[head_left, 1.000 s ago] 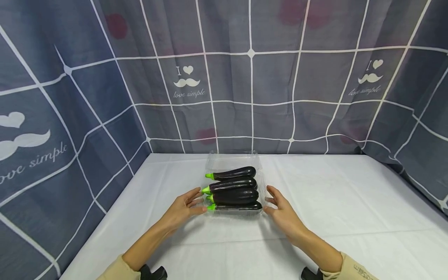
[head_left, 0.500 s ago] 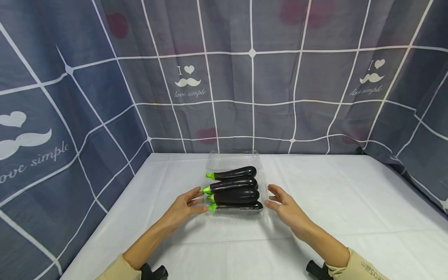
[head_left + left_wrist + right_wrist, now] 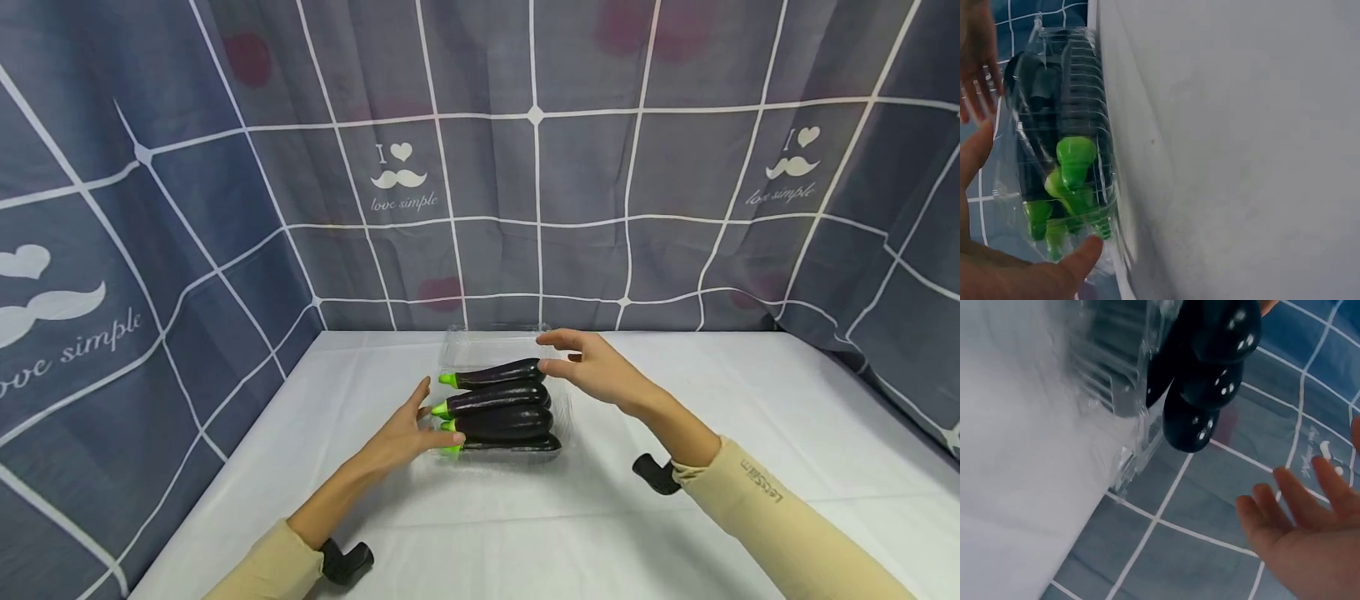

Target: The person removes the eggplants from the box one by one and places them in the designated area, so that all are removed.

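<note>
Several glossy black eggplants (image 3: 504, 422) with bright green stems lie in a clear plastic clamshell box (image 3: 564, 427), whose lid (image 3: 491, 348) is folded back toward the curtain. At the box's left end my left hand (image 3: 401, 432) has its fingers spread, the thumb by the stems of the nearest eggplants. The left wrist view shows these green stems (image 3: 1077, 156) through the clear wall, near the thumb. My right hand (image 3: 600, 371) is at the far right, fingers extended over the farthest eggplant's round end and the lid's edge. In the right wrist view it holds nothing.
A white cloth (image 3: 750, 417) covers the table. Behind it and to both sides hangs a grey-blue checked curtain (image 3: 585, 167). Black wrist mounts (image 3: 347, 563) sit at both cuffs.
My right hand has left the box's near right side and moved away from me, up toward the lid. The left hand has spread, its thumb shifting right over the stems.
</note>
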A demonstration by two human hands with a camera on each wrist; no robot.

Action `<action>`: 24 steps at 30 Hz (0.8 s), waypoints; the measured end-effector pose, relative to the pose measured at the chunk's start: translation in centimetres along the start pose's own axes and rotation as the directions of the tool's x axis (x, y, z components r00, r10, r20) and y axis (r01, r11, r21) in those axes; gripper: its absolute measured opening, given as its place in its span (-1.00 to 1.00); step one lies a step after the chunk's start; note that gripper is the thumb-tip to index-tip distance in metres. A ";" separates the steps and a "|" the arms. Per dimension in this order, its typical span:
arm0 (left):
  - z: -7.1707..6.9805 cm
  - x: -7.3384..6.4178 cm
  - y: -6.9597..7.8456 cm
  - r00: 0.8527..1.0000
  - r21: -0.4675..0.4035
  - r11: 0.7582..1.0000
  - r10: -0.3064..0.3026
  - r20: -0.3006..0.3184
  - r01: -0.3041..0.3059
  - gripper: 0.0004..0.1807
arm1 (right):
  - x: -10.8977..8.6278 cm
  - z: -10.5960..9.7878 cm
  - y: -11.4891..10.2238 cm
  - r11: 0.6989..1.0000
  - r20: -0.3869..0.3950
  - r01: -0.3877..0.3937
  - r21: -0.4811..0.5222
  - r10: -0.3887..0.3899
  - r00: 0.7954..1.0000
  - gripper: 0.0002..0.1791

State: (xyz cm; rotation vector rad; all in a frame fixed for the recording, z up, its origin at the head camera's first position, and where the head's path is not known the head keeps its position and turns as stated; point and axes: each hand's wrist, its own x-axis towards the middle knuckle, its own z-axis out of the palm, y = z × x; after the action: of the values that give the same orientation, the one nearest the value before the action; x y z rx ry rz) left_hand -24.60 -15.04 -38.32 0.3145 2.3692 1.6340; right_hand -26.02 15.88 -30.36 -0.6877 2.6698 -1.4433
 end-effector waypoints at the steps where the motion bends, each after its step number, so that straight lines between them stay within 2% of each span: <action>1: 0.0 0.2 0.0 1.000 0.020 1.000 -0.002 0.004 0.002 0.31 | 0.6 0.1 -0.1 1.000 0.006 0.015 -0.017 -0.015 1.000 -0.50; 4: 0.2 0.7 -0.2 1.000 0.077 0.997 -0.017 0.013 0.016 0.36 | 2.2 0.6 -0.2 0.998 0.036 0.040 -0.049 -0.039 0.999 -0.52; 9: 0.6 0.9 -0.6 0.999 0.140 0.990 -0.019 0.043 0.013 0.38 | 4.0 1.5 0.0 0.998 0.091 0.037 -0.056 -0.031 0.995 -0.53; 20: 0.5 1.2 -0.5 0.999 0.122 0.992 -0.035 0.041 0.029 0.38 | 7.0 2.4 0.6 0.995 0.195 0.032 -0.093 -0.013 0.981 -0.52; 24: 0.3 1.1 -0.3 0.998 0.076 0.997 -0.028 0.055 0.024 0.38 | 7.7 2.7 1.2 0.996 0.215 0.011 -0.084 0.007 0.977 -0.51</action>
State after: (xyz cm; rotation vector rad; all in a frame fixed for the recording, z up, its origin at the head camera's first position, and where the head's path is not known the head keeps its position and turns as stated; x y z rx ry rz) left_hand -25.58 -14.57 -38.82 0.3383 2.3871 1.5065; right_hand -32.77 11.24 -31.48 -0.8021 2.5752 -1.1851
